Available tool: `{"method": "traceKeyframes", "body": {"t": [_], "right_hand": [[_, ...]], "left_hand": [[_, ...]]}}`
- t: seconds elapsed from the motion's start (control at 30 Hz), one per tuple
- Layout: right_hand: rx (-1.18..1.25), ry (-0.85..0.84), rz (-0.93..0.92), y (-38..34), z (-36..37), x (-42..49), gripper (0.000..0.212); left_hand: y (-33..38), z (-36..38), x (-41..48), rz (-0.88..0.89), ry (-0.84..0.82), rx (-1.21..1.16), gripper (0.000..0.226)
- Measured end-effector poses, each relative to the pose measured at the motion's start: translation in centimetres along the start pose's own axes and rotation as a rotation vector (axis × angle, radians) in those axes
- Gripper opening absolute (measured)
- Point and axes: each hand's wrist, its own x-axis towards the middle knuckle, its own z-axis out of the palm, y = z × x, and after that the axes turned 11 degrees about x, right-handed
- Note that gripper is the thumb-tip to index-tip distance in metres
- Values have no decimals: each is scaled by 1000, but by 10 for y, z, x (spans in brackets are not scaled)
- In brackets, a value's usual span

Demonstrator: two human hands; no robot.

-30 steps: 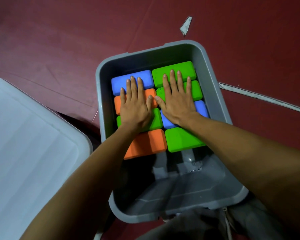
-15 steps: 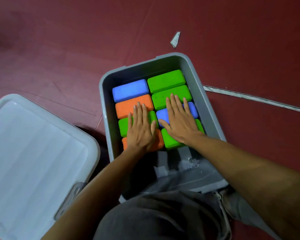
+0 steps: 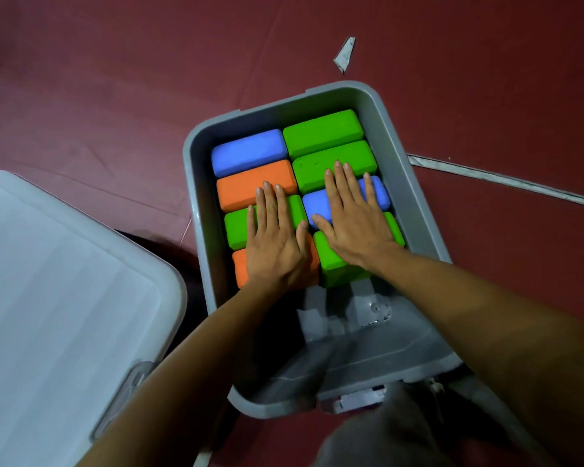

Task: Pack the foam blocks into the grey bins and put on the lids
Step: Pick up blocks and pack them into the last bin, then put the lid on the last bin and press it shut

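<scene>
A grey bin (image 3: 415,183) sits on the dark red floor with several foam blocks packed in two columns at its far end. The left column runs blue block (image 3: 248,151), orange block (image 3: 246,190), green block (image 3: 236,230), orange block (image 3: 240,271). The right column runs green block (image 3: 322,131), green block (image 3: 317,166), blue block (image 3: 376,193), green block (image 3: 334,271). My left hand (image 3: 275,246) lies flat with straight fingers on the left column. My right hand (image 3: 353,224) presses flat on the right column. The near part of the bin shows bare floor.
A pale translucent lid (image 3: 58,298) with a clear latch lies on the floor to the left of the bin. A torn strip of tape (image 3: 503,180) and a small scrap (image 3: 344,55) lie on the floor beyond. My knee shows at the bottom edge.
Both hands have slid back toward me along the blocks, from the far rows to the near rows, staying flat. The camera has shifted a little.
</scene>
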Motion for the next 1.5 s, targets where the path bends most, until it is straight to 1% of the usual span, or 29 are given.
{"method": "traceKeyframes", "body": {"t": [0.4, 0.6, 0.73, 0.93, 1.03, 1.17, 1.23, 1.37, 1.5], "right_hand": [[56, 44, -16, -5, -3, -3, 75], [-18, -29, -19, -6, 2, -31, 82], [-2, -43, 8, -8, -2, -18, 81], [-13, -61, -3, -5, 2, -18, 81], [-24, -116, 27, -10, -8, -14, 83], [-73, -194, 50, -17, -32, -14, 87], [-90, -226, 47, -24, -50, -14, 85], [-97, -346, 33, -51, -91, -22, 82], [-94, -403, 20, -78, -138, -37, 82]], "left_hand": [[1, -1, -2, -1, -9, -7, 75], [6, -2, -28, 36, -27, -10, 73], [3, -3, -15, 14, -43, -12, 75], [2, 1, -15, 22, -61, 6, 77], [0, -5, -10, 36, -112, 3, 79], [-3, -28, -9, 57, -170, 28, 86], [-3, -49, -8, 78, -178, 11, 82], [-6, -102, -15, 114, -210, -15, 77], [-18, -143, -27, 124, -375, -2, 81]]}}
